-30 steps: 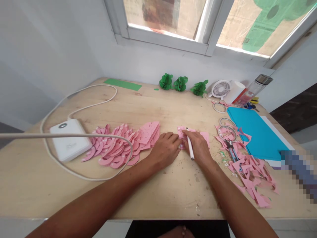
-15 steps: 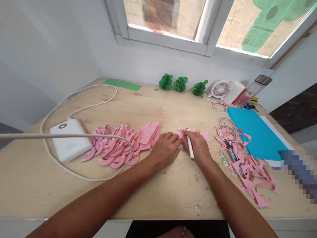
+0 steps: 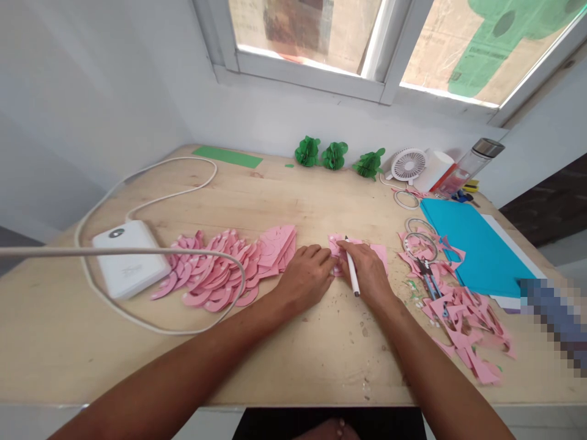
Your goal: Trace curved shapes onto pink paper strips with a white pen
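Note:
My left hand (image 3: 309,273) lies low on the table, palm down, with its fingertips and thumb at the left edge of a pink paper piece (image 3: 338,241). Its fingers rest flat rather than wrapped round anything. My right hand (image 3: 365,272) is closed on a white marker pen (image 3: 353,273) with dark ends, which slants across it over the same paper. Part of the paper is hidden under my right hand, and a corner shows to the right of it. Left of my left hand lie a stack of pink paper squares (image 3: 280,244) and a heap of curved pink cutouts (image 3: 224,269).
A white power bank (image 3: 131,260) with a looping cable sits at left. Scissors (image 3: 431,284), tape rolls (image 3: 419,245) and pink scraps (image 3: 468,327) lie at right beside blue sheets (image 3: 481,250). Green paper shapes (image 3: 334,155), a small fan (image 3: 409,165) and a bottle (image 3: 470,168) stand behind.

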### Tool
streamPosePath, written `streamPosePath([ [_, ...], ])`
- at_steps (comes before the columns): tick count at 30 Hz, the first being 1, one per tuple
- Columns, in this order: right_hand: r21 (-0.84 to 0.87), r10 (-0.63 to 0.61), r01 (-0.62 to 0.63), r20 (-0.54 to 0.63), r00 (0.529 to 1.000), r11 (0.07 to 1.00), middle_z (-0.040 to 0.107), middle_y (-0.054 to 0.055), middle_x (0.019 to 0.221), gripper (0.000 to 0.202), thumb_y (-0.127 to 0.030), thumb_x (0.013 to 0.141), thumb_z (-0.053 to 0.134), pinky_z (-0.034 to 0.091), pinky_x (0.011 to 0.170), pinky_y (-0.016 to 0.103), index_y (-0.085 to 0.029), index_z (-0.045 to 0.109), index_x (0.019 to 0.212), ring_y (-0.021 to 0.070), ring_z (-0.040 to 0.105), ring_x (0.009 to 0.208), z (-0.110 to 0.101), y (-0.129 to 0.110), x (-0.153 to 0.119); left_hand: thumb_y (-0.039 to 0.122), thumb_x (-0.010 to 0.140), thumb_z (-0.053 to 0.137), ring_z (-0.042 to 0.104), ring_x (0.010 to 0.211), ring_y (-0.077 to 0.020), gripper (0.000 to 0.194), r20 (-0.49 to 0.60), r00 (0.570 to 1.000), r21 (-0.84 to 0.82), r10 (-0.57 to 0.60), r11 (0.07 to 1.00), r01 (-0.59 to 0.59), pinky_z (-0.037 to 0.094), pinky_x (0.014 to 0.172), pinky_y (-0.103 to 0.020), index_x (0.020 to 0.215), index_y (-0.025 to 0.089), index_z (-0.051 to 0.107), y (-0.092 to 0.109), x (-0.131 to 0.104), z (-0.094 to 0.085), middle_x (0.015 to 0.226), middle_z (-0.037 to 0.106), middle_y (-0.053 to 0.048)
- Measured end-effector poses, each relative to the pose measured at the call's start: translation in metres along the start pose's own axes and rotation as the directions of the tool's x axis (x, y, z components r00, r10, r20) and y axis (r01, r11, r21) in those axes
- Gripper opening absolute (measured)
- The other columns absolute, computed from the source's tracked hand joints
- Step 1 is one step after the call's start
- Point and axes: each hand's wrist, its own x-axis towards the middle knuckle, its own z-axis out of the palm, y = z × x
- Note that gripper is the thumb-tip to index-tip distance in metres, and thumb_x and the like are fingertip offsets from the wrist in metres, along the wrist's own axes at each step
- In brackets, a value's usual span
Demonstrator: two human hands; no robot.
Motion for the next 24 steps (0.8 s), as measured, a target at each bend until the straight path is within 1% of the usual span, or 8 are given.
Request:
streamPosePath([
  [7,-0.008,0.005,-0.005,-0.003,1.000,1.000,0.070,0.011,0.108,0.035,-0.017,0.088,0.052,0.049,0.086,0.038,-0.020,0.061,0.122,0.0240,0.061,0.100,0.0011,0.0012,-0.0001,0.019,0.088,0.047,0.052,0.106,-0.0247,0.021,-0.001,1.000,-0.004,0.003,1.000,-0.003,0.042,0.092,-0.043,0.106,0.017,0.058,0.0000,-0.0006,0.0002,0.108,0.062,-0.010],
  [12,-0.018,0.001,-0.001,-0.007,1.000,1.000,0.070,0.011,0.106,0.035,-0.017,0.088,0.051,0.049,0.085,0.038,-0.019,0.061,0.122,0.0248,0.062,0.098,0.0015,0.0011,0.0000,0.019,0.088,0.047,0.052,0.104,-0.0249,0.020,0.007,1.000,0.001,0.005,1.000,-0.005,0.042,0.091,-0.043,0.104,0.017,0.058,0.0000,-0.0005,-0.0008,0.107,0.062,-0.010],
  [15,-0.018,0.005,-0.005,-0.009,1.000,1.000,0.070,0.011,0.105,0.035,-0.017,0.089,0.051,0.049,0.085,0.038,-0.020,0.061,0.122,0.0243,0.062,0.098,0.0012,0.0005,0.0000,0.019,0.087,0.047,0.052,0.105,-0.0248,0.020,0.005,1.000,0.006,0.004,1.000,-0.004,0.042,0.092,-0.043,0.103,0.017,0.058,-0.0001,-0.0003,-0.0004,0.107,0.062,-0.010],
  [24,0.002,0.016,-0.016,-0.004,1.000,1.000,0.069,0.011,0.107,0.033,-0.018,0.090,0.048,0.049,0.087,0.038,-0.019,0.061,0.121,0.0241,0.061,0.100,-0.0007,-0.0017,-0.0002,0.018,0.087,0.048,0.053,0.105,-0.0248,0.020,-0.005,1.000,-0.013,0.001,1.000,-0.001,0.042,0.091,-0.043,0.104,0.016,0.058,0.0003,-0.0004,-0.0003,0.107,0.061,-0.010],
])
